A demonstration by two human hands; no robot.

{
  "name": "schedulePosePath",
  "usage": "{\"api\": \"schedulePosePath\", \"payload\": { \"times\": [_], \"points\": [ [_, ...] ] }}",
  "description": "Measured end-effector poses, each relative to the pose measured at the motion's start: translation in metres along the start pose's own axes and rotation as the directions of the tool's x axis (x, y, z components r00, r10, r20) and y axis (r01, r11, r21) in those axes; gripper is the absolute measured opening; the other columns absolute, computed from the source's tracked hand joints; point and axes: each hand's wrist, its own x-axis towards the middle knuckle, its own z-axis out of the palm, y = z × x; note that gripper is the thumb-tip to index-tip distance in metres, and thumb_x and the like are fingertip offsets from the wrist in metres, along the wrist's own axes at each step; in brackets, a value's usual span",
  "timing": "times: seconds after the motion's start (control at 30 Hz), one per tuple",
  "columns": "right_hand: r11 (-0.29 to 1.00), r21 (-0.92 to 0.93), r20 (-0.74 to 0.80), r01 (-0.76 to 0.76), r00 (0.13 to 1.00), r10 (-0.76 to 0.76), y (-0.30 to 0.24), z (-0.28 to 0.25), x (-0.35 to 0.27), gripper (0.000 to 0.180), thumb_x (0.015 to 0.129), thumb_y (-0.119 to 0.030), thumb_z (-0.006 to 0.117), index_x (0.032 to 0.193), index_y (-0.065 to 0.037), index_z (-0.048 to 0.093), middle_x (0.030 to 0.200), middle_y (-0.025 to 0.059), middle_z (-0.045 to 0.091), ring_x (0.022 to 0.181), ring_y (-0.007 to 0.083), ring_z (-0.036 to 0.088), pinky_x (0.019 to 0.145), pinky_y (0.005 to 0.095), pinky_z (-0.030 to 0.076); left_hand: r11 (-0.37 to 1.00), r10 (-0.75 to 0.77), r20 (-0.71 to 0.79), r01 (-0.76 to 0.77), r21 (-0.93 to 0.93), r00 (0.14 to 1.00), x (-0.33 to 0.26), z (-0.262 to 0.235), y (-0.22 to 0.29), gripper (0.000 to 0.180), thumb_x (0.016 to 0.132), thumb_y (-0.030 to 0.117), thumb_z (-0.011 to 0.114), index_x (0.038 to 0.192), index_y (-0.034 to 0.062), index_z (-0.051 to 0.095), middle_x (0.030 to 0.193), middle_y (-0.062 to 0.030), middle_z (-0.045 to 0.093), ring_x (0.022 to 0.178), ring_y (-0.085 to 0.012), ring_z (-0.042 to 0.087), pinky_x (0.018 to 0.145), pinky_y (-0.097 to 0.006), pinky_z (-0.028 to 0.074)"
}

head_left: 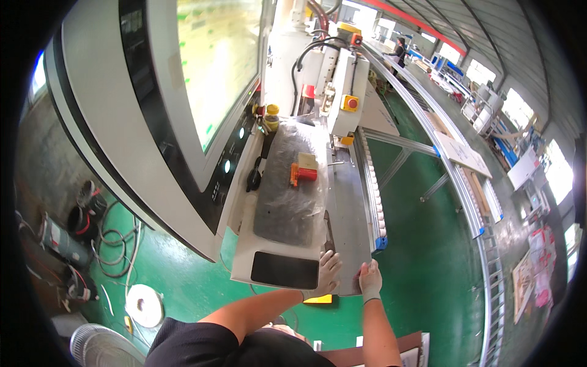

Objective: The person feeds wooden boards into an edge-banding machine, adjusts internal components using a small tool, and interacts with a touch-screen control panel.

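My left hand [328, 273], in a pale glove, lies with its fingers stretched out over the near left edge of a long grey panel [350, 226]. My right hand [370, 280], gloved too, is closed at the panel's near right corner, with a reddish patch by its fingertips. Just left of my left hand, a flat black rectangular pad [284, 270] rests on the pale machine ledge [244, 248]. Farther along, a red and orange tool [304, 174] sits with a beige block [307, 161] on a plastic-covered surface [281, 211].
A row of white rollers [374, 202] runs along the panel's right side. Beyond it stands a metal rail frame [455, 159]. The machine's control box [347, 92] carries a red button. At left are a large lit screen [217, 61], hoses, buckets and a fan [101, 347].
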Motion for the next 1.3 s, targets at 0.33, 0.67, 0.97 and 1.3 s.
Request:
{"api": "schedulePosePath", "payload": {
  "times": [0.33, 0.67, 0.97, 1.3],
  "points": [
    [0.998, -0.067, -0.096, -0.001, 0.995, -0.005, -0.005, 0.001, -0.003, 0.036, 0.102, -0.039, 0.051, 0.112, -0.005, 0.058, 0.099, 0.0245, 0.071, 0.093, 0.0430, 0.071, 0.079, 0.0495, 0.058, 0.975, -0.074, 0.305, 0.004, 0.221, 0.949, -0.031, -0.015, -0.002, 0.069, 0.091, 0.042, 0.061, 0.145, 0.0003, 0.052, 0.161, -0.0234, 0.038, 0.152, -0.0463, 0.027, 0.126, -0.060, 0.014],
    [0.999, -0.009, -0.080, -0.053, 0.995, 0.052, -0.001, 0.006, 0.001, 0.035, 0.103, -0.038, 0.052, 0.095, -0.004, 0.058, 0.089, 0.0204, 0.070, 0.086, 0.0425, 0.069, 0.076, 0.0528, 0.054, 0.990, 0.115, 0.034, -0.111, -0.085, 0.993, -0.052, 0.026, -0.029, 0.086, 0.095, 0.035, 0.068, 0.160, -0.0034, 0.026, 0.170, -0.0250, 0.011, 0.157, -0.0491, 0.003, 0.127, -0.058, 0.012],
    [0.991, 0.059, -0.075, 0.122, 0.990, -0.117, 0.001, 0.006, 0.004, 0.040, 0.101, -0.036, 0.045, 0.085, -0.004, 0.063, 0.084, 0.0176, 0.066, 0.083, 0.0389, 0.065, 0.077, 0.0481, 0.051, 0.980, -0.011, 0.696, 0.148, -0.137, 0.718, -0.063, -0.106, -0.014, 0.076, 0.092, 0.032, 0.066, 0.158, 0.0096, 0.037, 0.150, -0.0198, 0.051, 0.130, -0.0380, 0.057, 0.107, -0.046, 0.049],
    [0.957, 0.075, -0.287, -0.280, 0.913, 0.289, 0.053, 0.048, -0.009, 0.057, 0.105, -0.054, 0.044, 0.096, -0.003, 0.069, 0.101, 0.0123, 0.074, 0.093, 0.0275, 0.069, 0.077, 0.0456, 0.055, 0.579, -0.565, 0.790, 0.797, 0.174, 0.238, -0.261, -0.244, -0.267, 0.063, 0.093, 0.053, 0.055, 0.135, 0.0073, 0.067, 0.139, -0.0170, 0.065, 0.127, -0.0352, 0.062, 0.107, -0.047, 0.048]
  ]
}}
